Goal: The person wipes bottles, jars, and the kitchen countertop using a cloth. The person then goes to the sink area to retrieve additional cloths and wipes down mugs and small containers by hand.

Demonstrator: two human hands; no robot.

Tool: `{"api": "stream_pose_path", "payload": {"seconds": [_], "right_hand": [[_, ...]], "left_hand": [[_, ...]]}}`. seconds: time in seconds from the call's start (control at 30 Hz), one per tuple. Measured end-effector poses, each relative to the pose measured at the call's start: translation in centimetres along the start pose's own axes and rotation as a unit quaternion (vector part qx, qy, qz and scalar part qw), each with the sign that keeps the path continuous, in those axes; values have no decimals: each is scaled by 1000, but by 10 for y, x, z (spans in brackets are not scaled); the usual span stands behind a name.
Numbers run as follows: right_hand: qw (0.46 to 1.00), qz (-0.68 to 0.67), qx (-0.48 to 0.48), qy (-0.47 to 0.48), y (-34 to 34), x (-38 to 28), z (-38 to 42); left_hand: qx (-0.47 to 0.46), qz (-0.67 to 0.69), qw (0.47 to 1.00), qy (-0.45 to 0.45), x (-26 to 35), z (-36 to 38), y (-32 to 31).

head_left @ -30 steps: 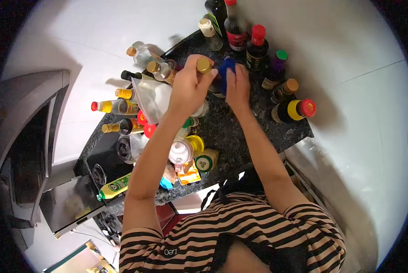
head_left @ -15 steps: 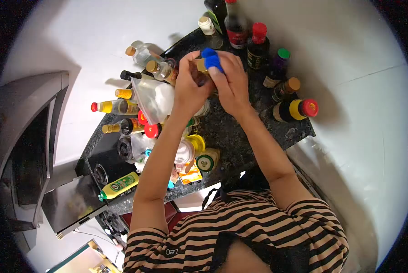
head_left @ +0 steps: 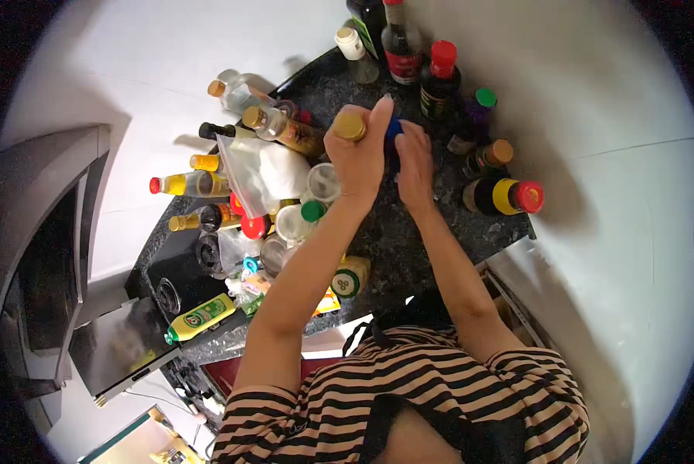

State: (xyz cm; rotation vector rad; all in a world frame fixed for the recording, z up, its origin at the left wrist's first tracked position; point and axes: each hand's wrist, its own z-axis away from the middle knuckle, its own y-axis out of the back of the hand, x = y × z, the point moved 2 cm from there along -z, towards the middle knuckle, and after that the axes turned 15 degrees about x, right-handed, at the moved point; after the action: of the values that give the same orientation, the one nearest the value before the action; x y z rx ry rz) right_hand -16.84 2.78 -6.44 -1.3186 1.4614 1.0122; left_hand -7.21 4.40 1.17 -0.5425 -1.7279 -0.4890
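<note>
My left hand (head_left: 358, 166) is wrapped round a bottle whose gold cap (head_left: 351, 126) shows above the grip; most of its body is hidden by the hand. Close on the right, my right hand (head_left: 415, 166) has its fingers curled round a blue cloth (head_left: 394, 131), which lies between the two hands. It appears pressed to the side of the bottle, though the contact is hidden. Left of my left hand lies a gold-capped glass bottle (head_left: 285, 131), with a clear plastic bag (head_left: 242, 174) holding something white below it.
Along the back and right of the black stone counter (head_left: 397, 259) stand sauce bottles, including a red-capped bottle (head_left: 439, 85) and a yellow-necked bottle (head_left: 505, 196). Jars and bottles crowd the left, near a yellow-green detergent bottle (head_left: 201, 317). A white-capped jar (head_left: 354, 56) stands behind.
My left hand has moved right and its grip has turned on the gold-capped bottle. The blue cloth has shifted from above the cap to the bottle's right side, with my right hand lower.
</note>
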Motion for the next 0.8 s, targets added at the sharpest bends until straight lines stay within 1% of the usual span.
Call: {"api": "stream_pose_path", "payload": {"seconds": [0.07,0.1,0.2,0.23,0.33,0.43,0.47,0.53,0.57,0.6,0.63,0.67,0.8], "right_hand": [[997,-6,-4,78,1,-21,-9],[992,-2,-1,127,0,-22,-10],[991,18,-44,127,-1,-29,-21],[982,6,-72,176,0,-30,-29],[974,-5,-129,188,-5,-25,-42],[961,72,-162,212,-10,-14,-45],[972,42,-189,135,-12,-2,-45],[971,-20,-239,-16,-14,21,-41],[972,-81,-195,-104,-12,26,-38],[941,-154,-148,-263,-12,26,-31],[878,-220,-97,-413,-12,25,-21],[786,-279,-42,-550,-14,24,-13],[751,-229,101,-611,-23,23,0]], "left_hand": [[-53,0,999,4,-1,-2,7],[-89,-4,996,-9,3,-4,12],[-142,174,972,66,20,-17,15],[-190,201,959,60,28,-22,16],[-257,260,931,18,52,-40,26],[-259,315,912,34,69,-55,38],[-249,312,916,36,75,-57,40],[-230,307,923,34,87,-60,47],[-214,317,923,37,85,-64,50],[-200,307,930,33,85,-65,51],[-185,297,936,30,84,-65,52],[-171,288,942,26,82,-65,51],[-89,247,965,-13,47,-63,41]]}}
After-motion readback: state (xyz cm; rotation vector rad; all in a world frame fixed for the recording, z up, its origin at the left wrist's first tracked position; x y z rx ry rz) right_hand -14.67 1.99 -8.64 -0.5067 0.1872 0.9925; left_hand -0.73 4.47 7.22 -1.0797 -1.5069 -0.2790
